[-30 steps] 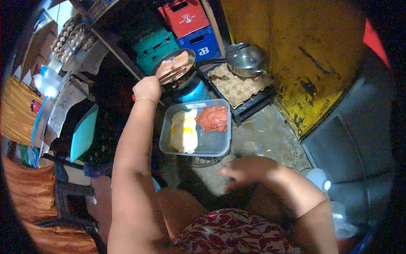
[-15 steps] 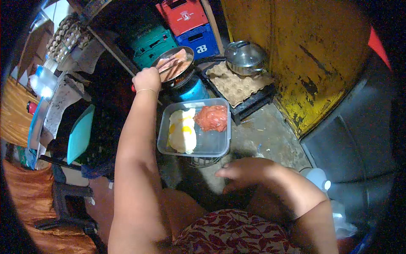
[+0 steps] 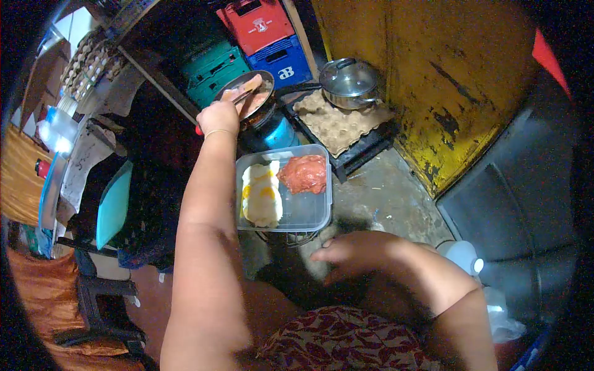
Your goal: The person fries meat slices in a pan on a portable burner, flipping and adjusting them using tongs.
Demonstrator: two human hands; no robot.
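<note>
My left hand [image 3: 218,119] is closed around a pair of metal tongs [image 3: 246,99]; a bit of red handle shows beside the fist. The tongs' tips reach among pinkish meat slices [image 3: 260,102] in a round dark frying pan [image 3: 273,86]. Beneath the pan is a burner with a blue body [image 3: 279,132]. Close in front of me, a clear plastic container [image 3: 328,213] holds fried eggs [image 3: 262,204] at its left and a reddish mound of meat [image 3: 303,174] at its right. My right hand [image 3: 346,252] hangs below the container, holding nothing, thumb and fingers apart.
Right of the pan, a lidded pot [image 3: 349,83] stands on an egg tray [image 3: 340,123] over a black stove [image 3: 365,151]. Behind are red [image 3: 257,28], blue [image 3: 281,62] and green crates [image 3: 213,71]. A rusty yellow panel [image 3: 433,93] rises at right. The container sits on a wire stand [image 3: 291,238].
My left hand has shifted slightly toward the pan, and the tongs' arms look closer together over the meat. The view has moved a little; my right hand stays about the same.
</note>
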